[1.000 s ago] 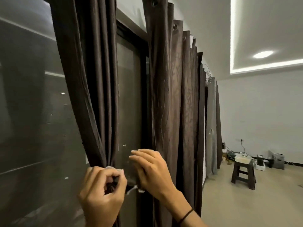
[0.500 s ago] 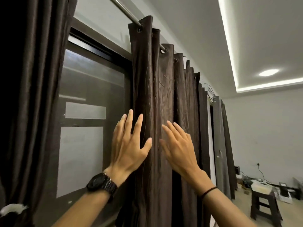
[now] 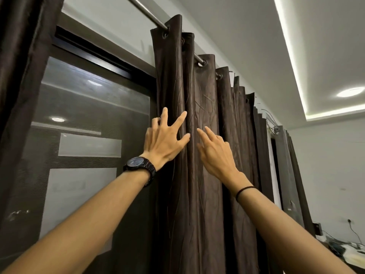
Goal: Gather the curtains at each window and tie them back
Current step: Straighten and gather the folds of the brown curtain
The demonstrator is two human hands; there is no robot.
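A dark brown eyelet curtain (image 3: 205,194) hangs in folds from a metal rod (image 3: 146,13) right of the window. My left hand (image 3: 164,141), with a black watch on its wrist, lies spread on the curtain's left edge, some fingers curling round the outermost fold. My right hand (image 3: 215,153) rests flat on the fabric just to the right, fingers apart and pointing up-left. Another brown curtain (image 3: 17,76) hangs at the far left edge. A grey curtain (image 3: 286,175) hangs farther along the wall.
The dark-framed window (image 3: 85,135) with a mesh screen fills the left middle. At the lower right, cables and a wall socket (image 3: 349,221) sit near the floor. The ceiling has a lit cove strip (image 3: 292,62).
One second ago both hands worked at a white tie on the left curtain, low down. They then rose onto the right curtain; since half a second ago the left fingers curled at its edge.
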